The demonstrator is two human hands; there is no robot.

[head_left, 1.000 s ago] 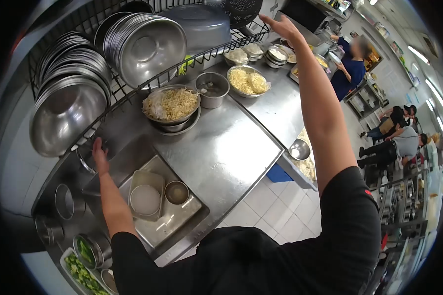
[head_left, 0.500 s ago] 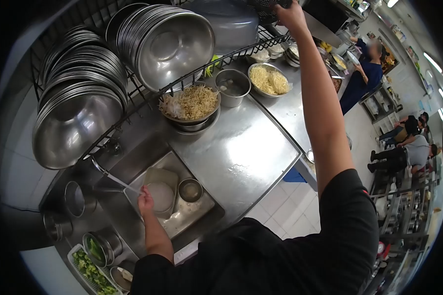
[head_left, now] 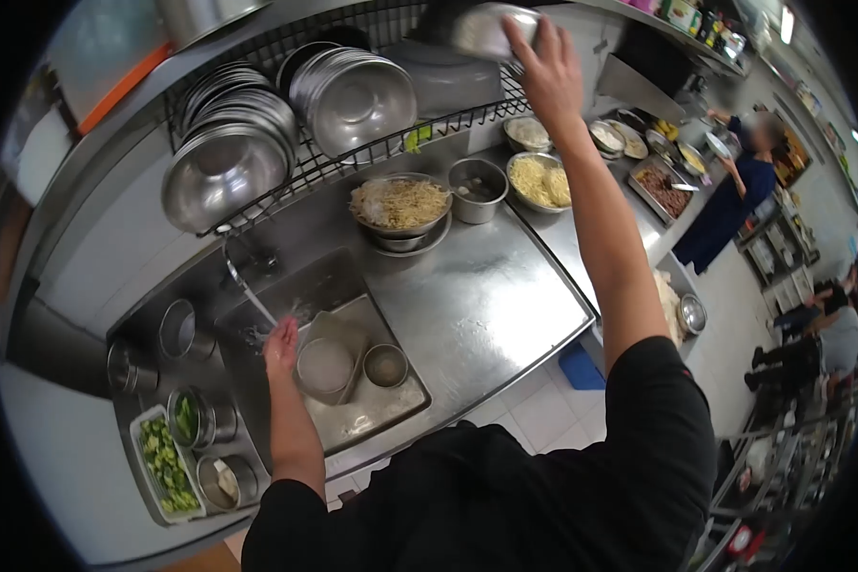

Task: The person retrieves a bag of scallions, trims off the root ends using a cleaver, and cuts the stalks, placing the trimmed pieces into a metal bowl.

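My left hand (head_left: 280,345) is closed around the lower end of the faucet spout (head_left: 247,292), over the sink (head_left: 329,262). Water splashes near those fingers. Below, a pale rectangular container with a round whitish shape (head_left: 325,365) inside stands in the sink tray, beside a small round metal pot (head_left: 386,365). High at the wire rack, my right hand (head_left: 549,74) grips the edge of a shiny metal bowl (head_left: 491,30), which is blurred. Behind that bowl is a dark shape I cannot make out.
Stacked metal bowls (head_left: 224,176) fill the wire rack (head_left: 324,176). Bean sprouts (head_left: 400,203), a metal pot (head_left: 478,191) and noodles (head_left: 541,181) line the counter's back. A basket of chopped greens (head_left: 167,462) sits at left. A person in dark blue (head_left: 734,195) stands at right.
The view has shifted, showing more of the upper shelf. My right hand was at a dark perforated item and now has a shiny metal bowl. My left hand stays on the spout; water now splashes there.
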